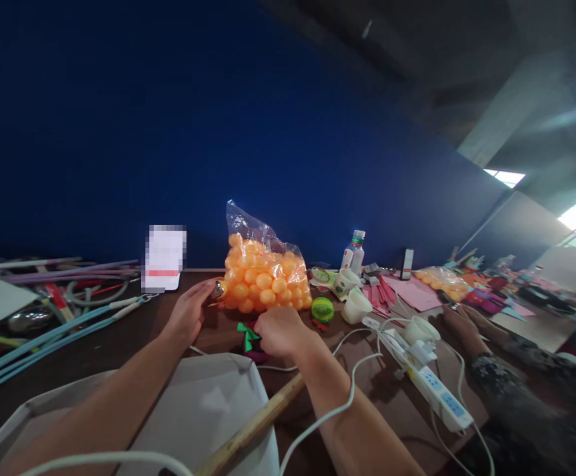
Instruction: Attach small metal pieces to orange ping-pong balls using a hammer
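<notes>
My left hand is at the left side of a clear plastic bag of orange balls. Its fingers are pinched on a small shiny silver piece, with something orange beside it; the exact kind is too small to tell. In front of the bag, my right hand is closed, knuckles up. A bright green ribbon-like piece sticks out at its fingertips, next to something dark purple. Whether the fingers grip either one is hidden. A green and yellow striped ball sits to the right.
Below my forearms stands a pale fabric-lined bin, with a wooden stick across its edge. White cables run to a power strip. A phone, tape rolls and a bottle stand around. Another person's hands work at right.
</notes>
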`<action>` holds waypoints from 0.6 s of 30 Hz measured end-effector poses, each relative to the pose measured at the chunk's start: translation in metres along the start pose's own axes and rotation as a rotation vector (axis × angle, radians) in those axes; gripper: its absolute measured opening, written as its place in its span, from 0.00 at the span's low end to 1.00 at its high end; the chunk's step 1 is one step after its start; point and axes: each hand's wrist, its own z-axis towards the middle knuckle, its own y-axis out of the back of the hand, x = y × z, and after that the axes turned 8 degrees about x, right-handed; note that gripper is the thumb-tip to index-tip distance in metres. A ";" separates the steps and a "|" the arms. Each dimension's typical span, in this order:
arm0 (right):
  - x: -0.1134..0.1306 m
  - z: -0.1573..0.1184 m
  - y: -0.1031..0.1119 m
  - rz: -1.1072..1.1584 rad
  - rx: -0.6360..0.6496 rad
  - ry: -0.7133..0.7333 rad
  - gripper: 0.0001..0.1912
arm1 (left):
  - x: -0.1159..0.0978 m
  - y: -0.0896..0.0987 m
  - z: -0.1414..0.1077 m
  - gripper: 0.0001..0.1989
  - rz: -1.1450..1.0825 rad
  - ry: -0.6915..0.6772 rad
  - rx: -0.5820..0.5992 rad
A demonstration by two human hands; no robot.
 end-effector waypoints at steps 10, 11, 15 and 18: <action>0.000 -0.002 0.001 -0.007 -0.009 0.035 0.12 | -0.001 -0.001 -0.002 0.18 0.049 0.044 -0.025; 0.000 -0.001 0.001 -0.010 -0.016 0.038 0.12 | -0.001 -0.001 -0.002 0.17 0.050 0.046 -0.028; -0.001 0.000 -0.001 -0.005 -0.031 0.035 0.12 | 0.001 0.000 -0.001 0.15 0.045 0.043 -0.032; -0.001 0.000 -0.001 -0.007 -0.031 0.033 0.11 | 0.000 -0.002 -0.001 0.15 0.055 0.045 -0.042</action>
